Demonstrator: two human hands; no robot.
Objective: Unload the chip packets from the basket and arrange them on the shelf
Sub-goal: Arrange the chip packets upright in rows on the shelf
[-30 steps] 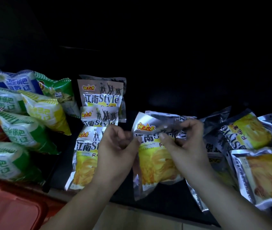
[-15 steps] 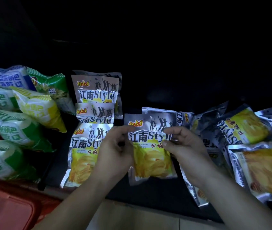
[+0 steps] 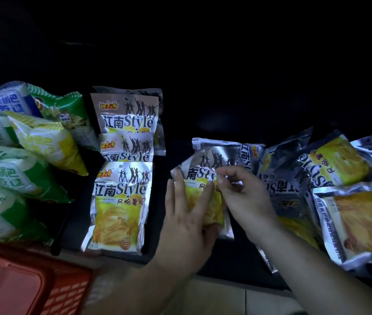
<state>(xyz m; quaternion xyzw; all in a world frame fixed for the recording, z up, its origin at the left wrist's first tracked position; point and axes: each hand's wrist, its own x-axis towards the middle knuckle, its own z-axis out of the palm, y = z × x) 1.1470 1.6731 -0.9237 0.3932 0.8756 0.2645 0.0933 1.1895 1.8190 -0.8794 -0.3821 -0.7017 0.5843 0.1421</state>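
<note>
Darkness swallows the back of the black shelf [image 3: 237, 264], whose front edge runs above a pale tiled floor [image 3: 214, 298]. Near the middle of the shelf lies a silver-and-yellow foil chip packet [image 3: 205, 164], printed side up and tilted a little to the right. The person's left hand [image 3: 185, 223] rests on its yellow lower half, with the fingers [image 3: 178, 192] straight, slightly spread and flat against the foil. The right hand [image 3: 248, 201] pinches the packet's right side between thumb and forefinger, and its other fingers are loosely curled.

Just left of the hands, a column of three matching packets [image 3: 119, 201] lies face up, each overlapping the one behind it. Further left sits a heap of puffy green-and-white snack bags [image 3: 14, 176], with one yellow-green bag [image 3: 46, 142] on top. To the right of the hands, a loose jumble of silver-and-yellow packets [image 3: 339, 160] lies at mixed angles, several of them upside down. A red plastic basket [image 3: 21, 287] fills the lower left corner, in front of the shelf edge; what it holds cannot be seen.
</note>
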